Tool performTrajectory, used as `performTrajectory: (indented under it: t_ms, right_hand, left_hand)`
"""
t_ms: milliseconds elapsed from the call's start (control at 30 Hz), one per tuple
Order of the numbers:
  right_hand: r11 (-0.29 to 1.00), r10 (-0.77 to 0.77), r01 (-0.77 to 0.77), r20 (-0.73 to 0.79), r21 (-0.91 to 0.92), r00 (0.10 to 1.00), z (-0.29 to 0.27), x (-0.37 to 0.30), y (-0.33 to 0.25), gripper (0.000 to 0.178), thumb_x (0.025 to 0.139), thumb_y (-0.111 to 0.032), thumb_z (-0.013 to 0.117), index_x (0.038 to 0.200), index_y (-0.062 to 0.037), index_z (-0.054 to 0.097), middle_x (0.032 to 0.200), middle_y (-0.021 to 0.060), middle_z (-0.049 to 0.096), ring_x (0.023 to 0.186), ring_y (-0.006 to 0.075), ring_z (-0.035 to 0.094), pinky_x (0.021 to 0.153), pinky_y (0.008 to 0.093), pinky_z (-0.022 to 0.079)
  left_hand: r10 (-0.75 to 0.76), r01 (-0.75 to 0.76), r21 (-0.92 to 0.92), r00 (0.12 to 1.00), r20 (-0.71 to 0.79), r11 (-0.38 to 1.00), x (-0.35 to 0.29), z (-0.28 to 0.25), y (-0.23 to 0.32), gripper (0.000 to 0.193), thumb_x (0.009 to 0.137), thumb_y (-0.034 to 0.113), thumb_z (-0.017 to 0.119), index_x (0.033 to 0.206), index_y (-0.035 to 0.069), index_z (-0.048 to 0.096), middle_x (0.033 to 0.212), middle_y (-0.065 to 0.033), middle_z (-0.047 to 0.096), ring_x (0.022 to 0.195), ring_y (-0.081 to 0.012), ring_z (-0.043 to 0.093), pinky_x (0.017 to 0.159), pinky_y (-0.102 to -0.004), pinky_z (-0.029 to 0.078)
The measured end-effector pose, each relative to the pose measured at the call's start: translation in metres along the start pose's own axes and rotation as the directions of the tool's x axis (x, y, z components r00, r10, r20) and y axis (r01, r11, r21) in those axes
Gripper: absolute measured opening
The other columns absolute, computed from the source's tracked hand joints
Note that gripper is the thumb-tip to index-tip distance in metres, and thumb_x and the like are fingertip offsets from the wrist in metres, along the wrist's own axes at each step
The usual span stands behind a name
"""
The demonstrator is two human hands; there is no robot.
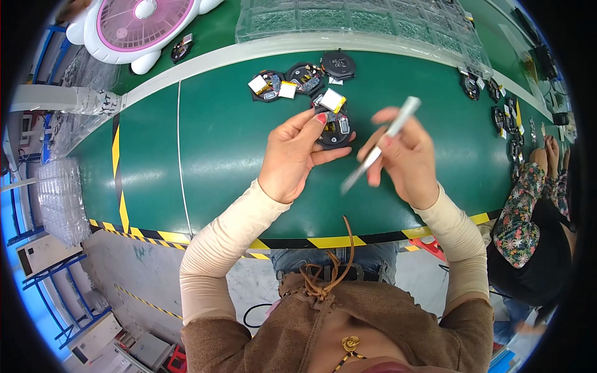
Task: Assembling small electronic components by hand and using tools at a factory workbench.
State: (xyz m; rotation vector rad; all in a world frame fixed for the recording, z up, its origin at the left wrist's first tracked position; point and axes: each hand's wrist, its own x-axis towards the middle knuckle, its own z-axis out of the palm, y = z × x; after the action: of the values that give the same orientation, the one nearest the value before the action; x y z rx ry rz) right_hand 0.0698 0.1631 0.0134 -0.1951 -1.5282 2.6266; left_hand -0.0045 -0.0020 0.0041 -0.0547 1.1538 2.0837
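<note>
My left hand (297, 149) grips a round black device housing (336, 132), its inside facing up. A circuit board and small parts show within, and a silver battery pouch (333, 100) with a yellow edge sticks out at its far side. In my right hand (407, 155) is a slim pale pen-like tool (398, 121), held slantwise between thumb and fingers. Its narrow end points down toward the near left, apart from the housing. Motion blurs the tool, so its exact kind is unclear.
Beyond my left hand lie similar open housings (305, 76) with batteries and a dark round cover (338, 64). Clear plastic trays (348, 22) and a white-and-pink fan (144, 28) stand behind the pale rail (205, 66). More housings (471, 86) lie at right near another person's hand (551, 152).
</note>
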Motion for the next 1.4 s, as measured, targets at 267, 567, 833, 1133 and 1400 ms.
performTrajectory:
  t_ms: [267, 567, 833, 1133, 1400]
  right_hand:
    - [0.809, 0.535, -0.443, 0.170, -0.386, 0.827, 0.009, -0.001, -0.002, 0.022, 0.087, -0.015, 0.053, 0.096, 0.0033, 0.059, 0.062, 0.0080, 0.058, 0.039, 0.0090, 0.050, 0.035, 0.0193, 0.035]
    - [0.792, 0.535, -0.431, 0.152, -0.432, 0.831, 0.006, -0.001, 0.002, 0.022, 0.087, -0.016, 0.052, 0.094, 0.0036, 0.060, 0.061, 0.0061, 0.057, 0.038, 0.0071, 0.046, 0.034, 0.0193, 0.032]
    - [0.802, 0.517, -0.420, 0.142, -0.426, 0.844, 0.011, -0.003, 0.004, 0.018, 0.085, -0.017, 0.056, 0.090, -0.0008, 0.061, 0.062, 0.0039, 0.057, 0.039, 0.0053, 0.046, 0.035, 0.0189, 0.032]
    - [0.645, 0.332, -0.163, 0.082, -0.747, 0.940, 0.000, 0.003, 0.005, 0.012, 0.085, -0.011, 0.054, 0.091, -0.0021, 0.060, 0.063, 0.0038, 0.057, 0.047, 0.0071, 0.048, 0.042, 0.0221, 0.036]
    - [-0.107, -0.253, 0.440, 0.452, -0.892, 0.855, -0.016, -0.009, 0.009, 0.016, 0.076, -0.008, 0.061, 0.091, -0.0066, 0.057, 0.070, 0.0083, 0.053, 0.056, 0.0270, 0.054, 0.048, 0.0348, 0.043]
  left_hand:
    - [0.034, -0.035, 0.066, 0.999, 0.014, 0.997, 0.001, -0.001, -0.002, 0.028, 0.092, 0.012, 0.041, 0.114, -0.004, 0.047, 0.102, -0.0140, 0.058, 0.095, -0.0285, 0.058, 0.077, -0.0382, 0.053]
    - [-0.006, 0.008, -0.034, 0.997, 0.072, 0.999, -0.001, 0.004, 0.003, 0.032, 0.093, 0.021, 0.039, 0.111, -0.004, 0.047, 0.100, -0.0110, 0.057, 0.090, -0.0199, 0.059, 0.079, -0.0353, 0.052]
    - [0.030, -0.032, 0.032, 0.998, 0.064, 0.999, -0.001, 0.001, -0.004, 0.032, 0.093, 0.024, 0.040, 0.107, -0.003, 0.050, 0.095, -0.0102, 0.059, 0.082, -0.0178, 0.060, 0.077, -0.0341, 0.052]
    - [0.116, -0.116, 0.008, 0.993, -0.002, 0.993, 0.005, -0.001, -0.002, 0.029, 0.093, 0.020, 0.040, 0.106, -0.003, 0.052, 0.096, -0.0101, 0.059, 0.085, -0.0159, 0.060, 0.078, -0.0355, 0.052]
    - [-0.121, 0.092, 0.161, 0.976, 0.179, 0.983, -0.001, -0.002, -0.008, 0.035, 0.093, 0.022, 0.041, 0.113, -0.006, 0.047, 0.106, -0.0139, 0.055, 0.093, -0.0209, 0.058, 0.081, -0.0342, 0.051]
